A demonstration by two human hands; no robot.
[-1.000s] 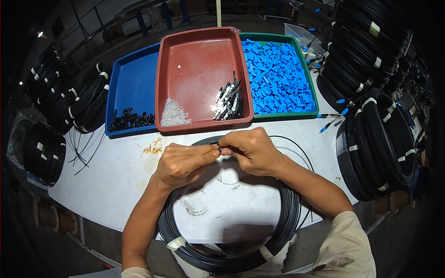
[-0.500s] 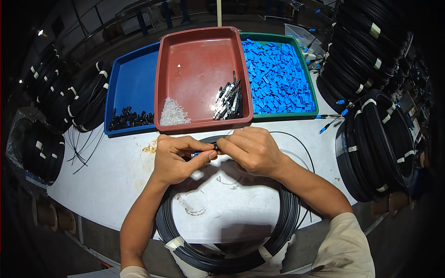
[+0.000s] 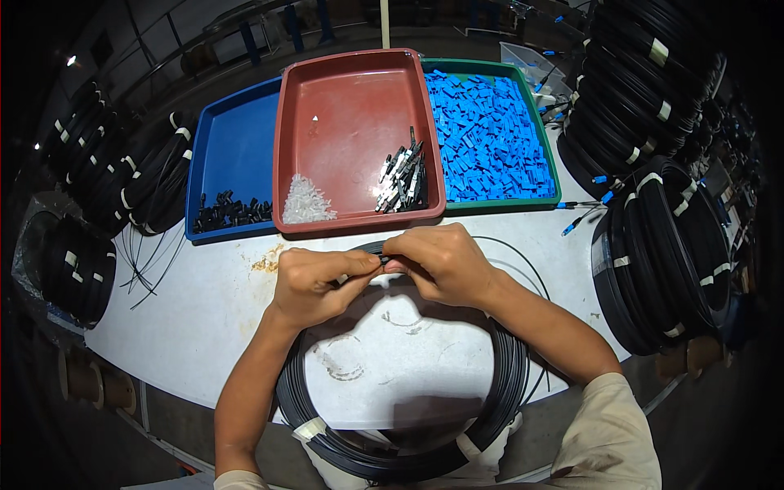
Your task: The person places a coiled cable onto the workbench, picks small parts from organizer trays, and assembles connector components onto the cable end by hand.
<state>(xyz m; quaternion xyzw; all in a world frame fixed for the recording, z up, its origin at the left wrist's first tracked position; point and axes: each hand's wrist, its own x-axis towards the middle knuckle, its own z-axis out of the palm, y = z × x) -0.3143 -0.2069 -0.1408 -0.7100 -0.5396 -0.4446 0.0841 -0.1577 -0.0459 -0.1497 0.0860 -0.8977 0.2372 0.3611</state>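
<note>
Over the far side of a black cable coil (image 3: 510,371), my two hands meet fingertip to fingertip. My left hand (image 3: 314,282) is closed in a pinch around a cable connector, which its fingers now hide almost wholly. Pressed against it, my right hand (image 3: 441,260) pinches the black cable at the connector's back end; only a small dark bit shows between the fingertips. A loose loop of thin black cable (image 3: 535,273) arcs out to the right of my right hand. The coil is tied with pale tape and overhangs the table's front edge toward me.
Beyond my hands stand a blue tray (image 3: 237,147) with small black parts, a red tray (image 3: 351,114) with clear sleeves and black-and-white connector pieces, and a green tray (image 3: 559,192) full of blue housings. Taped cable coils (image 3: 661,261) flank the white table (image 3: 180,327) on both sides.
The blue connector that showed between my left fingers is now covered. My left fingers have closed over it toward the right, and my right hand has turned so its thumb shows underneath.
</note>
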